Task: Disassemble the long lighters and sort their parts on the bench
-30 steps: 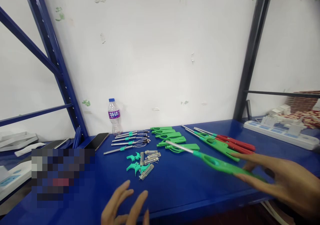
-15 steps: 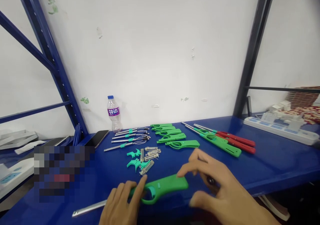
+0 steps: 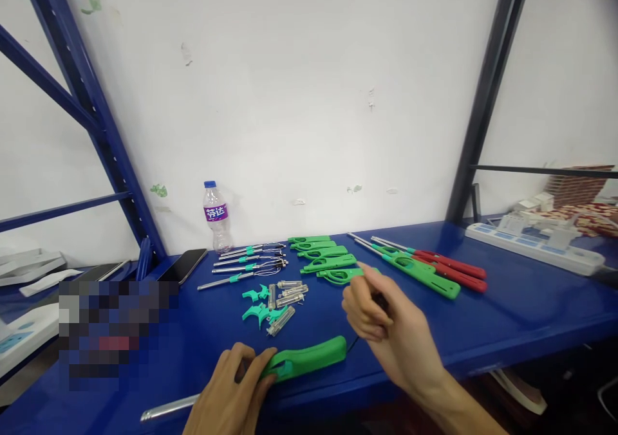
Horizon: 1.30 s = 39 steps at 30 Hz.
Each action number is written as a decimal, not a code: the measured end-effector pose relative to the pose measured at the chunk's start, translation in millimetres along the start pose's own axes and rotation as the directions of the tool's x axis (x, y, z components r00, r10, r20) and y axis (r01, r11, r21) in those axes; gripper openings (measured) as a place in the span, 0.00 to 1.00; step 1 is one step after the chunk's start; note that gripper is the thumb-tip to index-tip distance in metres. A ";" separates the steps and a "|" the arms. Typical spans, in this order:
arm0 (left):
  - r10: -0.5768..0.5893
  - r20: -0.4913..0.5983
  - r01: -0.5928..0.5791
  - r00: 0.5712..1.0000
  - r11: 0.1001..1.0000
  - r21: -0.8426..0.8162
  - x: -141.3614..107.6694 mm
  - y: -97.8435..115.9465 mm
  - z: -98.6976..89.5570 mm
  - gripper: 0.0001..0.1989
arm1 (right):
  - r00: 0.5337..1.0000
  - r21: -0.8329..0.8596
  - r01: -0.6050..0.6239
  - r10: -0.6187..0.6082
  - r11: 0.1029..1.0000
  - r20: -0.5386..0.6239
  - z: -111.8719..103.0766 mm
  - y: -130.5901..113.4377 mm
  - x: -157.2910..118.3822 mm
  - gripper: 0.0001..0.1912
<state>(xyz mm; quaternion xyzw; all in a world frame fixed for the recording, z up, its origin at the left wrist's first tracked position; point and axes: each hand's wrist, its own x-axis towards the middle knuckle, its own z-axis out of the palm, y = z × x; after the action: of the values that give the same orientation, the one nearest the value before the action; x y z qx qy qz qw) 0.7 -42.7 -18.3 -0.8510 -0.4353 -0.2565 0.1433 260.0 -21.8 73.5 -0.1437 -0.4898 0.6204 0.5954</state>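
My left hand [image 3: 229, 387] is closed around the trigger part of a green utility lighter [image 3: 316, 359], which lies tilted at the table's front edge. Its metal nozzle [image 3: 168, 409] sticks out to the left of the fingers. Curled into a fist, my right hand [image 3: 393, 325] is just above and to the right of the lighter's butt end. Something dark sits inside that fist, mostly hidden by the fingers. A thin dark shaft [image 3: 354, 343] runs between the fist and the butt. Behind the lighter lie teal triggers [image 3: 257, 314] and clear fluid tanks [image 3: 282, 321].
Several nozzles with wires [image 3: 251, 268] and green lighter shells [image 3: 328, 263] lie at the back. Assembled green lighters [image 3: 429, 277] and red lighters [image 3: 458, 274] rest at the right. A bottle [image 3: 217, 219], a phone [image 3: 184, 266] and a power strip [image 3: 535, 248] stand or lie around.
My right hand has gone from half open fingers touching the lighter's butt to a raised fist beside it. The lighter has rolled somewhat onto its edge and shifted left in my left hand.
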 end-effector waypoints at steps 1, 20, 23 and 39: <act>0.007 -0.023 -0.007 1.000 0.999 0.032 1.2 -0.7 1.0 0.16 | 1.000 -0.005 -0.019 0.019 1.000 0.004 -2.2 5.2 1.6 0.32; -0.046 -0.135 0.056 0.990 0.996 0.071 2.8 5.3 12.3 0.20 | 0.964 0.037 0.227 -0.219 0.973 -0.152 -19.3 21.0 14.3 0.30; -0.024 -0.121 0.035 0.992 0.995 0.092 2.6 6.0 10.6 0.21 | 0.955 0.048 0.258 -0.247 0.965 -0.163 -21.1 22.1 15.8 0.30; 0.070 -0.129 -0.037 0.989 0.969 0.244 5.0 7.1 8.1 0.20 | 0.998 -0.164 0.053 -0.047 0.985 0.038 -13.9 37.5 21.3 0.16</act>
<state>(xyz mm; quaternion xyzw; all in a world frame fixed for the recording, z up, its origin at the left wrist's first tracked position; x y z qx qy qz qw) 11.4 -39.7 -22.3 -0.8193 -0.4290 -0.2554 0.2817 242.9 10.1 46.3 -0.1696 -0.5528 0.5651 0.5885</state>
